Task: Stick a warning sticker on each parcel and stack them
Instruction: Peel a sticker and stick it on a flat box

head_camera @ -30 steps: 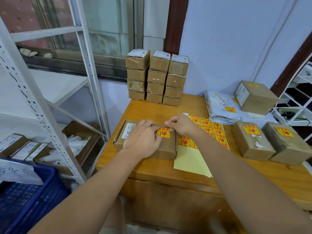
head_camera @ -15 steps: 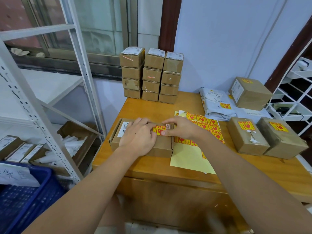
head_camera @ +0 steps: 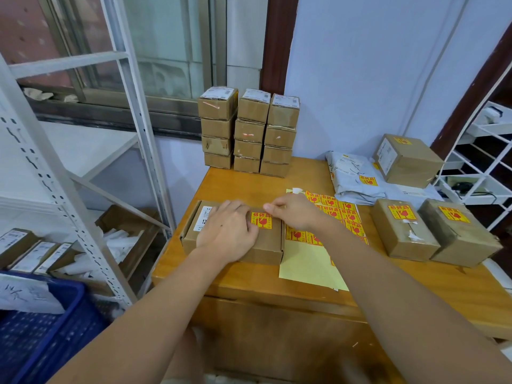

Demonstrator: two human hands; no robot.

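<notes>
Head view: our left hand (head_camera: 227, 231) lies flat, palm down, fingers relaxed, on top of the flat brown cardboard parcel (head_camera: 266, 245) at the near-left part of the orange wooden table (head_camera: 249, 187). It presses the parcel and grasps nothing. Our right hand (head_camera: 293, 212) sits just beside the parcel's far right corner, fingers curled; we cannot tell whether it pinches anything. Its fingertips (head_camera: 268, 207) are just above the yellow-and-red warning sticker (head_camera: 261, 220), which lies flat on the parcel's top face, right of our left hand. A white shipping label (head_camera: 204, 218) is partly visible at the parcel's left end.

Pale yellow backing sheet with remaining yellow-and-red stickers (head_camera: 332, 214) lies on the table touching the parcel's right side, partly under our right forearm.

Right side of table: two brown boxes, each with a warning sticker on top, side by side and touching (head_camera: 401, 231) (head_camera: 460, 234). Behind them, a grey poly mailer bag (head_camera: 352, 178) with a sticker, and a larger brown box (head_camera: 410, 162) tilted on it, also stickered.

Far edge by the wall: three stacks of small brown boxes (head_camera: 249, 134), four high, white labels on top.

Left: white metal shelving rack (head_camera: 69, 189) and a blue plastic crate (head_camera: 41, 328).
</notes>
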